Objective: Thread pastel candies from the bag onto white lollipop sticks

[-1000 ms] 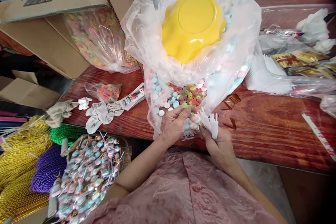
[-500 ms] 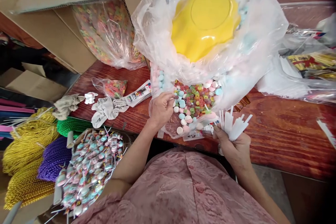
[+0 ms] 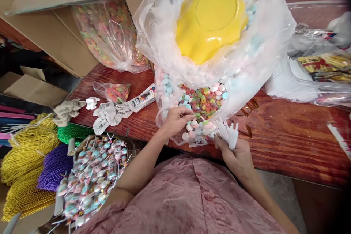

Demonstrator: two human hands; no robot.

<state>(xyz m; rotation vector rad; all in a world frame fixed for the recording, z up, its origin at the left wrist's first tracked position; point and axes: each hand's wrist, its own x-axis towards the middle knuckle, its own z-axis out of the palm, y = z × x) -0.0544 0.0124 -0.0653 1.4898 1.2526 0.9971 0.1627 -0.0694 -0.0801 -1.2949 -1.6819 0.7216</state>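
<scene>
My right hand (image 3: 238,155) is closed around a bundle of white sticks (image 3: 229,134) at the table's front edge. At its fingertips, a pink and white marshmallow (image 3: 208,127) and a green gummy ring seem threaded on a stick whose white tip pokes out to the left. My left hand (image 3: 177,121) hovers over the candy with thumb and forefinger pinched; what sits between them is too small to make out. Beneath and beyond the hands lie gummy rings (image 3: 207,100) in several colours and round pastel marshmallows (image 3: 221,89), in the mouth of a clear plastic bag (image 3: 246,69).
A yellow scalloped bowl (image 3: 211,22) rests upside down on the bag. A cardboard box (image 3: 74,40) with bagged gummy rings (image 3: 109,36) stands left. Below it, a basket holds wrapped candy sticks (image 3: 93,179), beside yellow and purple cords (image 3: 55,168). Plastic packets (image 3: 315,69) lie right.
My left hand has moved right and towards me, closer to the right hand. My right hand has shifted slightly left and turned the sticks. The view has moved a little.
</scene>
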